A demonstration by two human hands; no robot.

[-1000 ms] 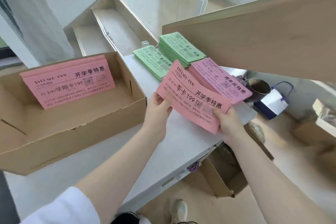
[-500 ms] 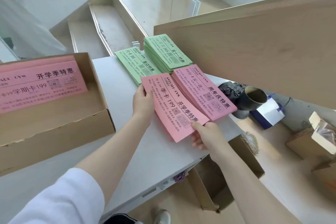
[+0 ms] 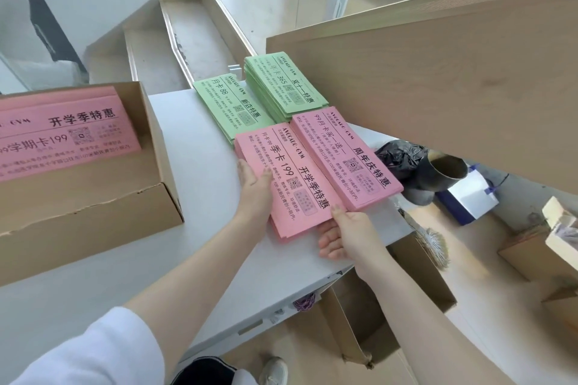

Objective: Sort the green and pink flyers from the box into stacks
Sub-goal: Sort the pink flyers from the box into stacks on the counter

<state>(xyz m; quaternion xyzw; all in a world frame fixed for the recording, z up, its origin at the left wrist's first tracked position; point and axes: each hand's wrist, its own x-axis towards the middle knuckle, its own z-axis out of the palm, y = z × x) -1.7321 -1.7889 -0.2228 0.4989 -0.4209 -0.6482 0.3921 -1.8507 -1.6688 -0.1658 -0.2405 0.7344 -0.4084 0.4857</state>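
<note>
Squaring a pink flyer stack (image 3: 289,184) on the white counter (image 3: 200,184) with both of your hands.

Your left hand (image 3: 255,183) lies flat against the stack's left edge, fingers pressed together; your right hand (image 3: 345,233) sits at its near end, thumb on top, the other fingers spread beneath the near edge. Touching its right side lies a second pink stack (image 3: 345,156). Just beyond them sit two green stacks, a thin one (image 3: 231,108) on the left and a thick one (image 3: 283,84) on the right. Far left, the cardboard box (image 3: 156,197) holds more pink flyers (image 3: 62,131) leaning against its back wall.
</note>
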